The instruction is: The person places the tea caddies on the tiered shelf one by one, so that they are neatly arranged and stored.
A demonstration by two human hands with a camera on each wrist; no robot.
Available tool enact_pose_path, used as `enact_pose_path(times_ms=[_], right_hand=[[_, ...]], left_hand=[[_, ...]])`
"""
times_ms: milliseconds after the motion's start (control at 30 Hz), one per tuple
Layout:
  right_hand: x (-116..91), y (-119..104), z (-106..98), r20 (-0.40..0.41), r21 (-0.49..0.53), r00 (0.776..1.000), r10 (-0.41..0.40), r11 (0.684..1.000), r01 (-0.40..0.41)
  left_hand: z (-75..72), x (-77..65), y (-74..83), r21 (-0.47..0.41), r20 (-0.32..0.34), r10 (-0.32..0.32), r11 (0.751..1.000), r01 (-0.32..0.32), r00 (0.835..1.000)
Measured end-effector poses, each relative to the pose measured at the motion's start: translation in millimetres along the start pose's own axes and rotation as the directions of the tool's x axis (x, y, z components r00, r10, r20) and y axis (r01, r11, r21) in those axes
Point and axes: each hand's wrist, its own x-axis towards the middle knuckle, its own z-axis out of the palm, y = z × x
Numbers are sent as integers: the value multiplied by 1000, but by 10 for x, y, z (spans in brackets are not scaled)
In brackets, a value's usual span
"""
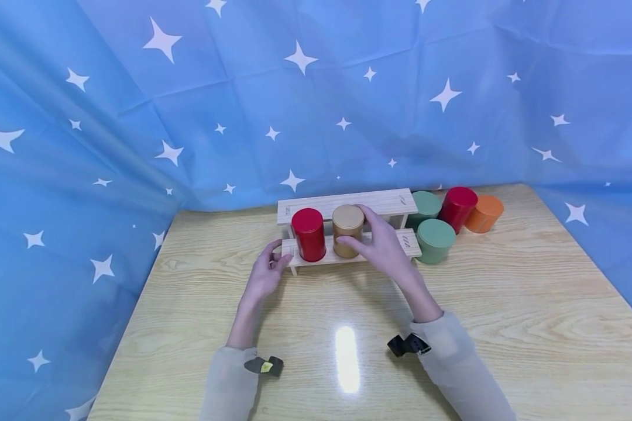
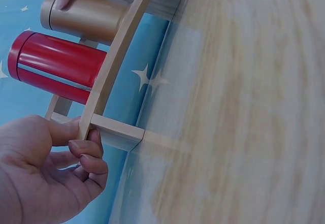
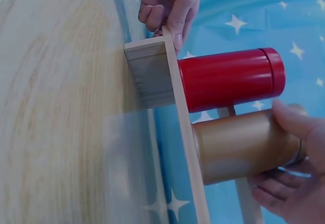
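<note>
A two-tier wooden shelf (image 1: pixel 347 204) stands at the back of the table. On its lower step a tall red canister (image 1: pixel 309 237) stands upright at the left, and just right of it is a gold canister (image 1: pixel 346 231). My right hand (image 1: pixel 381 245) grips the gold canister near its top, thumb in front and fingers behind. In the right wrist view the gold canister's base meets the step. My left hand (image 2: pixel 61 168) pinches the left end of the lower step (image 2: pixel 94 107), thumb above and curled fingers below.
Right of the shelf stand two green canisters (image 1: pixel 435 240), a red canister (image 1: pixel 458 207) and an orange canister (image 1: pixel 484 213), close together. A blue cloth (image 1: pixel 316 105) with white stars hangs behind the wooden table (image 1: pixel 505 304).
</note>
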Motion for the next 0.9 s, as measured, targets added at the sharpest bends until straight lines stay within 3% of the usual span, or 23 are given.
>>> enact_pose_path(times_ms=[300, 633, 900], right_hand=[[-47, -19, -40, 3, -22, 1000, 24, 999, -24], [-108, -81, -242, -75, -31, 996, -50, 998, 48], [-161, 23, -400, -122, -2, 989, -82, 997, 83]], left_hand=[[2, -3, -13, 6, 2, 0, 1000, 0, 1000], [3, 6, -15, 2, -3, -12, 1000, 12, 1000], [-4, -1, -8, 13, -5, -17, 1000, 17, 1000]])
